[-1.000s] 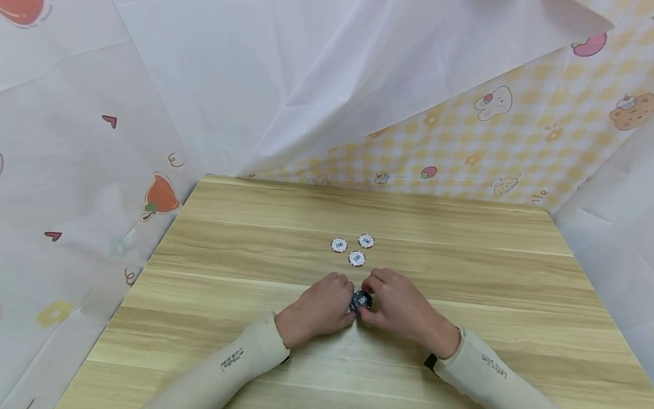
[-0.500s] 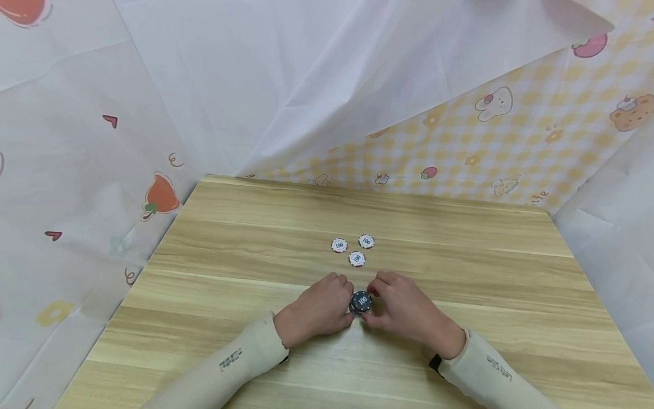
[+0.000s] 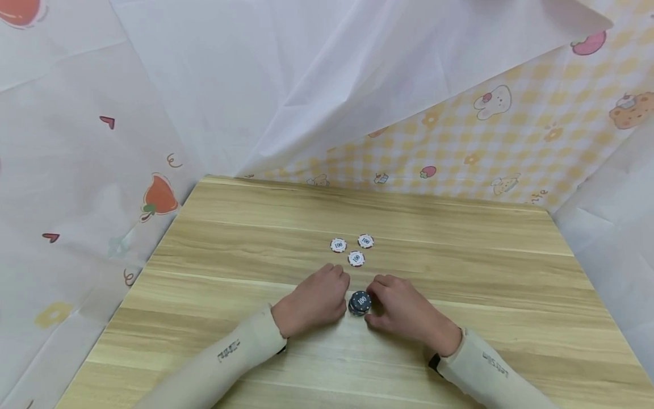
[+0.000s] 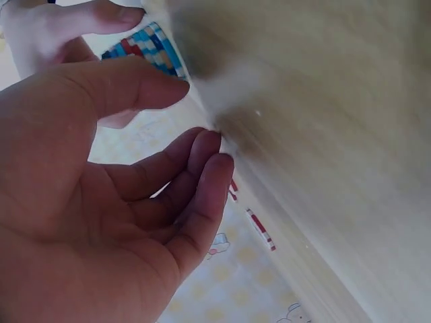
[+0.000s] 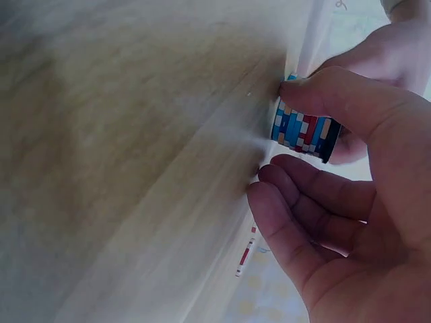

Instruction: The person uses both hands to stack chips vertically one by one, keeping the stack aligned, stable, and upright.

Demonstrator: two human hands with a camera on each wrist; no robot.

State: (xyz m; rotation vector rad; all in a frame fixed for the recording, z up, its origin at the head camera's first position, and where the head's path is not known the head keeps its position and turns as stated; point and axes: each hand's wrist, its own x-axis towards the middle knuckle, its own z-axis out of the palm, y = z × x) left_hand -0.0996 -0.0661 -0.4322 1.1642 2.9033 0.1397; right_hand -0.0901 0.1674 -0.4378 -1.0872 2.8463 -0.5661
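Stack (image 3: 360, 304), in from far edge of table (image 3: 475, 272): left hand (image 3: 314, 301) drawn aside, right hand (image 3: 409, 311) slack beside, both released; steadying apparently no longer needed.

The number "100" stands on the dark top chip (image 3: 360, 300) of the chip stack (image 5: 301, 130), and again on each of three white chips (image 3: 356, 259). Dark lettering on the right sleeve (image 3: 493, 368) begins "Let" (the rest is blurred); that on the left sleeve (image 3: 230, 355) is illegible. The checked cloth (image 3: 460, 139) shows "ife" low on its right.
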